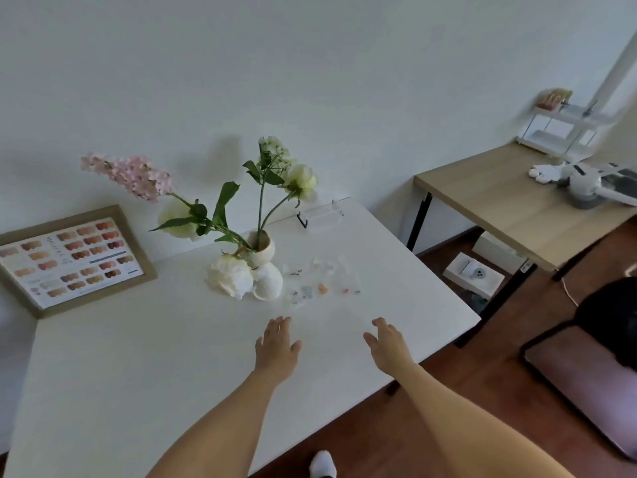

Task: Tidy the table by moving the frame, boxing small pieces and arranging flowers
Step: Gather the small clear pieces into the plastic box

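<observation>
A wooden picture frame with colour swatches leans against the wall at the left end of the white table. A round beige vase holds pink and pale flowers, and one white bloom lies on the table beside it. Several small pieces in clear bags lie scattered right of the vase. A clear plastic box sits at the table's far edge. My left hand and my right hand hover over the table, fingers apart, holding nothing, a short way in front of the small pieces.
A wooden side table stands to the right with a white rack and a white device. Below it lie white boxes. A dark chair with a purple seat stands at the right on the wood floor.
</observation>
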A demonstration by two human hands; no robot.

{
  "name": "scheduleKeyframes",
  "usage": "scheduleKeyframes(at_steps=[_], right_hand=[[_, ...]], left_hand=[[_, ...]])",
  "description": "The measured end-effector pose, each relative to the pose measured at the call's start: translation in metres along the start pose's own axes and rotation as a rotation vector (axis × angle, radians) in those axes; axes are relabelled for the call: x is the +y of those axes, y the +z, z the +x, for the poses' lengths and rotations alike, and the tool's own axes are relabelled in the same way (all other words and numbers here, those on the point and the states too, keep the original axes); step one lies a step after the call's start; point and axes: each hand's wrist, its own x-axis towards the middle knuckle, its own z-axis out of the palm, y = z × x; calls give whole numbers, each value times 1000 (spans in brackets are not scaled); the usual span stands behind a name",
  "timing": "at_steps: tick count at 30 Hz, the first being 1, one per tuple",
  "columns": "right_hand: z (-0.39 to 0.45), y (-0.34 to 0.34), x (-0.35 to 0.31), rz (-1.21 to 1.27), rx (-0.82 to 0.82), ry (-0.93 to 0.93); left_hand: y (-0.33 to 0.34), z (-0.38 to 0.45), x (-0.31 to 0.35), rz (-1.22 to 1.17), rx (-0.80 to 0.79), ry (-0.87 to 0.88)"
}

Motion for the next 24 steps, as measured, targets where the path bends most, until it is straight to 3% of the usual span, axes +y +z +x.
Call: scheduleKeyframes(at_steps=[14, 24], right_hand=[[128, -44, 11, -75, -37, 43], [187, -21, -12, -273, -166, -78]], left_hand=[[23, 135, 57, 40, 38, 32], [33, 168, 44, 203, -16, -114]])
